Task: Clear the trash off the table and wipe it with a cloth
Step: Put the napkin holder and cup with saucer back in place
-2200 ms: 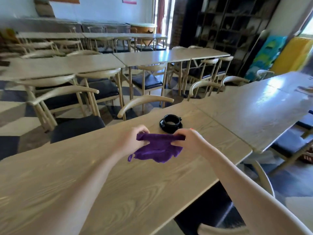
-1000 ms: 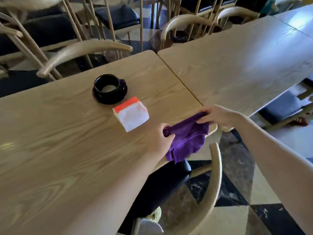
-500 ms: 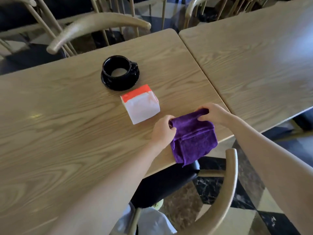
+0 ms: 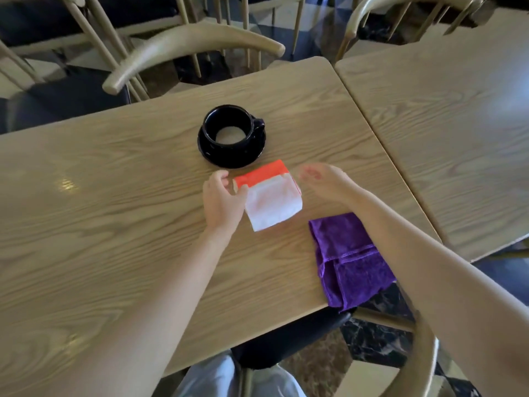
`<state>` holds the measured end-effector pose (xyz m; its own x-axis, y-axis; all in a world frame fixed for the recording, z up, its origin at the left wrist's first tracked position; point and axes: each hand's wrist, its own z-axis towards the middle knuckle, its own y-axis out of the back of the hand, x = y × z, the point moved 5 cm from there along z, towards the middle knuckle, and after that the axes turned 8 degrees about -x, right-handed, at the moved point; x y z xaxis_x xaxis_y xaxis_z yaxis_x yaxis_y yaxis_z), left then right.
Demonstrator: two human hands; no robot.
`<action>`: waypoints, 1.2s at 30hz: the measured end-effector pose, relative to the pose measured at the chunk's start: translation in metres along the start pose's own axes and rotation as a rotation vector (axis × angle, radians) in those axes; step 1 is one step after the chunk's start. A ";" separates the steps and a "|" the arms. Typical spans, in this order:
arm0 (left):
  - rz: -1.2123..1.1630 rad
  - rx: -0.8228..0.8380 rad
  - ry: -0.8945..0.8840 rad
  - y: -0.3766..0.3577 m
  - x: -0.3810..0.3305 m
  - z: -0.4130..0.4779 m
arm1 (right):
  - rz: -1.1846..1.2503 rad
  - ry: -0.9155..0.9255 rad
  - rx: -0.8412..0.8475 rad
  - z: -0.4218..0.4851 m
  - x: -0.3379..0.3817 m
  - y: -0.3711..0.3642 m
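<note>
A white paper packet with an orange-red top band (image 4: pixel 270 200) lies on the wooden bench (image 4: pixel 100 224), just in front of a black cup (image 4: pixel 229 127) on a black saucer (image 4: pixel 232 154); the cup holds a pale residue at its bottom. The left hand (image 4: pixel 221 203) touches the packet's left edge, grip loosely curled. The right hand (image 4: pixel 325 180) hovers just right of it, grip spread. The folded purple cloth (image 4: pixel 347 260) overhangs the bench's near edge.

Both hands flank a white-and-orange packet (image 4: pixel 270 197) on the surface (image 4: pixel 114 224); left hand (image 4: pixel 221 200) touches it, right hand (image 4: pixel 326 180) hovers open, purple cloth (image 4: pixel 347 260) lying nearby
</note>
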<state>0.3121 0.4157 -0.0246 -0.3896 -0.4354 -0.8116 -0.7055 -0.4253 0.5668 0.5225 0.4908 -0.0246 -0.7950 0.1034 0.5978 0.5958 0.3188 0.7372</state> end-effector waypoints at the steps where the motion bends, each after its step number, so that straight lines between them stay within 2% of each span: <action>1: 0.012 0.053 0.083 -0.005 0.008 0.004 | 0.009 -0.010 0.022 0.003 0.007 -0.009; 3: -0.010 0.167 0.208 -0.016 0.019 0.005 | 0.021 -0.039 0.046 0.008 0.016 -0.024; 5: -0.046 0.218 0.234 -0.022 0.023 0.004 | 0.040 -0.063 0.016 0.010 0.019 -0.030; 10: -0.143 0.213 0.218 -0.021 0.023 0.010 | 0.094 -0.124 -0.072 0.010 0.018 -0.031; 15: -0.206 0.187 0.148 -0.007 0.012 0.024 | 0.319 -0.217 -0.151 0.006 0.023 -0.031; 19: -0.322 0.171 0.136 0.020 0.005 0.029 | 0.514 -0.234 -0.136 -0.006 0.051 -0.029; 29: -0.488 0.011 0.149 0.144 0.029 0.004 | 0.579 -0.066 -0.015 -0.069 0.157 -0.059; 36: -0.483 -0.264 0.159 0.279 0.071 -0.036 | 0.534 0.069 0.173 -0.131 0.256 -0.127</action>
<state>0.1088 0.2374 0.0812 0.0491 -0.2476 -0.9676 -0.6014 -0.7808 0.1693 0.2582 0.3536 0.0757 -0.3753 0.2327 0.8972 0.8814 0.3891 0.2678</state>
